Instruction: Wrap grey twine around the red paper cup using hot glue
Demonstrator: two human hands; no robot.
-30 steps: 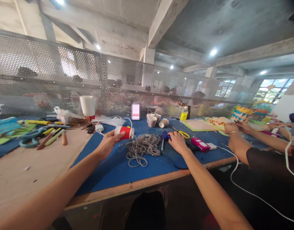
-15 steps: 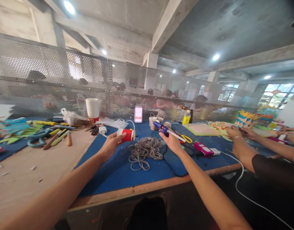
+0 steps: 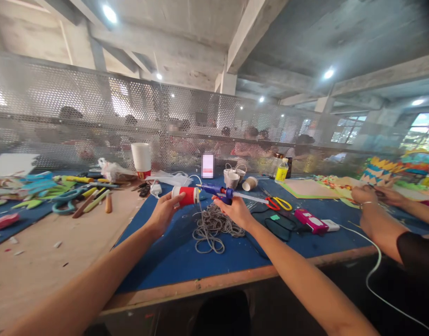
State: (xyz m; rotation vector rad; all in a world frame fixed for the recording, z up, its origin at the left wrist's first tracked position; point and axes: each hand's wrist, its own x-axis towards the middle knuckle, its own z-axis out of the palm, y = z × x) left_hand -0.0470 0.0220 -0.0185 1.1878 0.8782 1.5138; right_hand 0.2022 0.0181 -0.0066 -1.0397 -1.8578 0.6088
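My left hand is closed around a red and white paper cup, which lies on its side in the grip above the blue mat. In my right hand is a blue glue gun, a long pale glue stick poking out of its back. The gun's nozzle points left and is close to the cup's end; whether they touch I cannot tell. Below both hands lies a loose heap of grey cord, one strand of it rising toward the cup.
Behind are small cord-wrapped cups and a stack of white cups. Right lie red-yellow scissors, a magenta box and a yellow bottle. Tools lie left. Another person's hands work at far right.
My right hand has brought the glue gun left, its nozzle now by the cup. The left hand still holds the cup. The view has shifted slightly left.
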